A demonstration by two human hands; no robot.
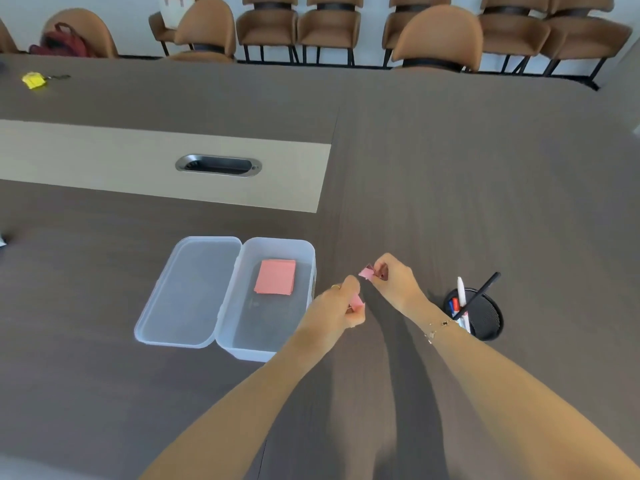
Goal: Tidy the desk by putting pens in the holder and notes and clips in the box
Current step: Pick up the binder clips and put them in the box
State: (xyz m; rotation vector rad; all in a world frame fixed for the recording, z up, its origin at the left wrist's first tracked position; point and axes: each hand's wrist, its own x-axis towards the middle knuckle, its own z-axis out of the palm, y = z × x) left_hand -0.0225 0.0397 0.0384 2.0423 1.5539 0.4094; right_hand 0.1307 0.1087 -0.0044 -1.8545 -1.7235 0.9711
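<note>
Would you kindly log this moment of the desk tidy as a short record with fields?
box: clear plastic box, lid open flat to its left
in box: stack of pink notes
holder: black pen holder, pens and markers inside
left hand: left hand pinching a pink clip
right hand: right hand pinching another pink clip
far left: yellow item on the table

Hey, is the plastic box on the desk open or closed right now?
Open. The box has its lid folded flat on the desk to its left, and a pink note pad shows inside.
</note>
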